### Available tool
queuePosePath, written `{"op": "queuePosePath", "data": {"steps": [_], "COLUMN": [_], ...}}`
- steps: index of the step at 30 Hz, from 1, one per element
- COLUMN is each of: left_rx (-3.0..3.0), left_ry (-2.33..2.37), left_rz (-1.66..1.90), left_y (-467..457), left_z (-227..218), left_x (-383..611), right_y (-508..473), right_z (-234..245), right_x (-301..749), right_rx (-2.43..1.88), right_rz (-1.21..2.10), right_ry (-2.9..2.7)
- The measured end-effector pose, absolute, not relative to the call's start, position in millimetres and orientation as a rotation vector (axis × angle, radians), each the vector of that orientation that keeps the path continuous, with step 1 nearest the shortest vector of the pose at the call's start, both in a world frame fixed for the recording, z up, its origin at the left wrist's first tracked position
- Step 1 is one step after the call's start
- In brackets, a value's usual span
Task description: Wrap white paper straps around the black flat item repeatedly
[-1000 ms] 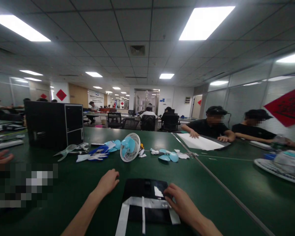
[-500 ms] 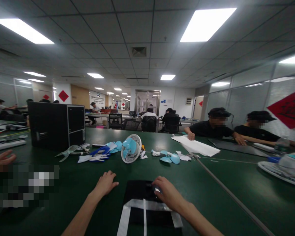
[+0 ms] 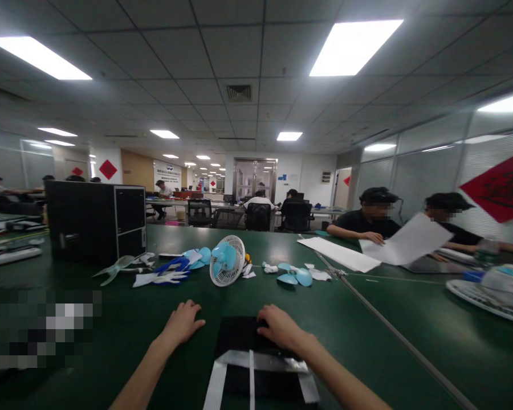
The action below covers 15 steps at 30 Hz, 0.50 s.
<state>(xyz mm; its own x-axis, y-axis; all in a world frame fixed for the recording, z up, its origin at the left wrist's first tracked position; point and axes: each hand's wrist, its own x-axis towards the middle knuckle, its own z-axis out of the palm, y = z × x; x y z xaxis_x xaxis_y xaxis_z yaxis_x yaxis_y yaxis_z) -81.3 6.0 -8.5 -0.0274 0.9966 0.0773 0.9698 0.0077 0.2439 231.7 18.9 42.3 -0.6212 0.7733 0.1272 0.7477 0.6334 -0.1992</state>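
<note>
My left hand (image 3: 180, 326) rests on the green table (image 3: 154, 310), fingers loosely spread and nothing in it. To its right lies a flat black panel-like piece (image 3: 234, 336) with grey-white tape strips (image 3: 216, 382) across it. My right hand (image 3: 281, 329) is over its upper right part, with fingers bent down around a small dark thing that they mostly hide. Beyond both hands stands a small fan (image 3: 227, 260) with light-blue blades and a white grille, tilted on its side.
Blue-and-white gloves (image 3: 171, 272), clear goggles (image 3: 116, 269) and loose blue blades (image 3: 297, 275) lie around the fan. A black computer case (image 3: 96, 222) stands back left. On the right, a person (image 3: 374, 213) handles a white sheet (image 3: 406, 239); a patterned tray (image 3: 465, 293) sits nearer.
My right hand has shifted slightly left, covering the dark rounded thing seen under its fingers before. The person on the right has lifted a white sheet. Another hand at far left has left view.
</note>
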Motion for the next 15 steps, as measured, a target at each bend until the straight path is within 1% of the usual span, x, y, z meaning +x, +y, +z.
{"op": "queuePosePath", "data": {"steps": [4, 7, 12, 15], "left_rx": [2.103, 2.104, 2.101, 2.098], "left_ry": [2.138, 2.13, 2.109, 2.097], "left_rz": [0.342, 0.341, 0.356, 0.365], "left_y": [7, 8, 8, 8], "left_z": [-10, -11, -12, -11], "left_x": [-83, -84, -84, -85], "right_y": [10, 6, 3, -3], "right_z": [48, 49, 39, 32], "right_x": [254, 292, 394, 456], "right_rx": [-1.282, -1.415, -1.687, -1.857], "right_rz": [0.132, 0.064, 0.01, 0.087], "right_ry": [-2.602, -2.457, -2.15, -1.973]}}
